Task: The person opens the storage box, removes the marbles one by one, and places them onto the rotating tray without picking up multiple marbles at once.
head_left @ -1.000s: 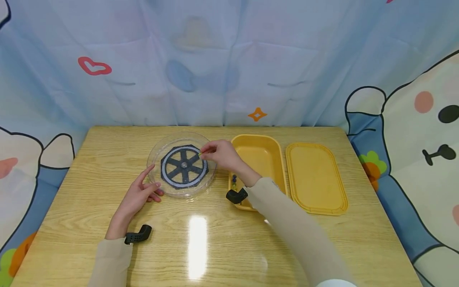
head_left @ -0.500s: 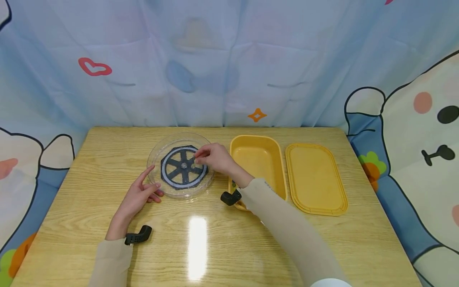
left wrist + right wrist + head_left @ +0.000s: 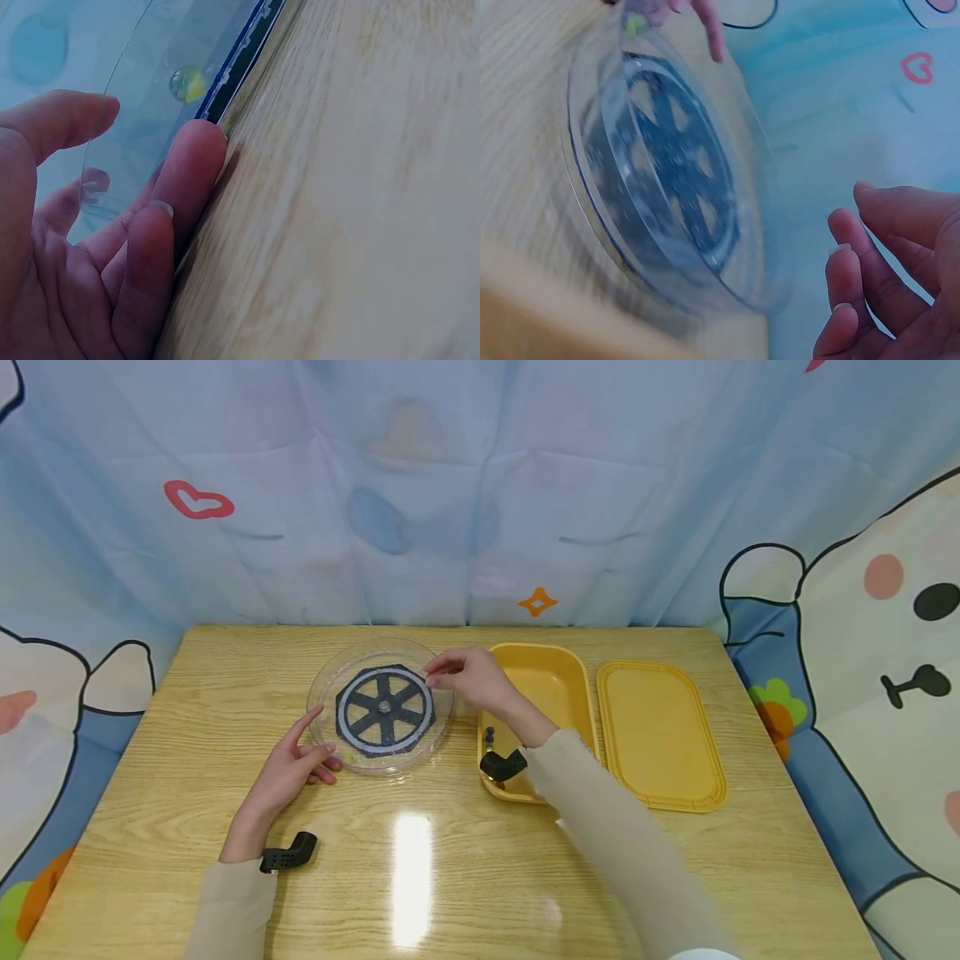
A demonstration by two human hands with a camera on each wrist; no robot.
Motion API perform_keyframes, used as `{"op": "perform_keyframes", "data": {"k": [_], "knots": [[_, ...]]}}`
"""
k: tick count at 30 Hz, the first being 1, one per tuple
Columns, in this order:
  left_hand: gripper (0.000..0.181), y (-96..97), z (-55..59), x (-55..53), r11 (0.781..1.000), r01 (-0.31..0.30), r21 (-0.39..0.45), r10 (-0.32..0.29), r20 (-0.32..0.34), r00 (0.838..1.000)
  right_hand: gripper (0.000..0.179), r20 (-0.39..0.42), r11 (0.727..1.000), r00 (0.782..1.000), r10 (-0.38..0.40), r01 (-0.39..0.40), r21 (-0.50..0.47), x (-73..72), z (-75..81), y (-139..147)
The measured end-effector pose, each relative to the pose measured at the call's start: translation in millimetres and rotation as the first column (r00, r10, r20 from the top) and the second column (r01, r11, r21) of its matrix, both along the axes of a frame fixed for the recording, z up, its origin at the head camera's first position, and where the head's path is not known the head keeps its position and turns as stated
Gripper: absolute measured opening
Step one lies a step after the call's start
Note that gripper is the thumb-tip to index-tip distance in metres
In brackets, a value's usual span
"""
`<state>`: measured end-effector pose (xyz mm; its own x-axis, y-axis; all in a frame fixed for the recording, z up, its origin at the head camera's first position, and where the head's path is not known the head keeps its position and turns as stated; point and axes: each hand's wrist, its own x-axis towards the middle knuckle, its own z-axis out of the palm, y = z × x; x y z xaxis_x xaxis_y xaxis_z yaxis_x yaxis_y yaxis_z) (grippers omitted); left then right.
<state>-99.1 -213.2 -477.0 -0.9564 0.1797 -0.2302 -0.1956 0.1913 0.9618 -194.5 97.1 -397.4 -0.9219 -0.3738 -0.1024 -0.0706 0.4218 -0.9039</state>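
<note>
A clear round dish stands on the table, with a dark spoked wheel pattern in its middle. Against the dish's near left side rests my left hand, index finger extended, thumb at the rim and other fingers low by the table. Close to these fingers lies a clear marble with yellow inside, in the dish. Over the dish's right edge hovers my right hand. Its fingers are loosely bent, and the right wrist view shows nothing between thumb and fingertips.
A yellow tray stands right of the dish, under my right forearm. Several small dark and yellowish marbles line its left side. Farther right lies a flat yellow lid. A patterned curtain hangs behind the table.
My right hand moved in over the wheel pattern, let go of the small yellowish marble, and drew back right. The marble now lies near my left hand, which stayed still.
</note>
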Motion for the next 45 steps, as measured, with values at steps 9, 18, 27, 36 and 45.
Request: {"op": "perform_keyframes", "data": {"k": [9, 18, 27, 36, 45], "knots": [[0.072, 0.4, 1.4, 0.2, 1.000, -0.001, 0.005, 0.001, -0.005, 1.000, 0.024, 0.028, 0.998, 0.998, -0.056, 0.056, -0.011, -7.5, 2.6, 46.9], [0.071, -1.4, -1.6, -0.7, 1.000, -0.004, -0.003, 0.004, -0.013, 1.000, 0.021, 0.028, 0.998, 0.997, -0.069, 0.069, 0.005, -6.7, -12.3, 86.9], [0.071, -0.8, 1.4, -1.9, 1.000, 0.000, 0.002, 0.000, -0.009, 1.000, 0.017, 0.108, 0.990, 0.992, 0.065, -0.078, 0.121, -5.3, -25.3, 95.7], [0.071, -0.7, -1.7, -1.3, 1.000, 0.005, 0.000, -0.005, -0.010, 1.000, 0.025, 0.239, 0.948, 0.950, 0.202, -0.251, 0.195, -5.1, -39.2, 94.6], [0.071, 0.2, -2.1, -1.4, 1.000, 0.000, 0.006, 0.000, -0.005, 1.000, 0.028, 0.262, 0.935, 0.939, 0.222, -0.282, 0.217, -7.6, -45.9, 98.3]]}}
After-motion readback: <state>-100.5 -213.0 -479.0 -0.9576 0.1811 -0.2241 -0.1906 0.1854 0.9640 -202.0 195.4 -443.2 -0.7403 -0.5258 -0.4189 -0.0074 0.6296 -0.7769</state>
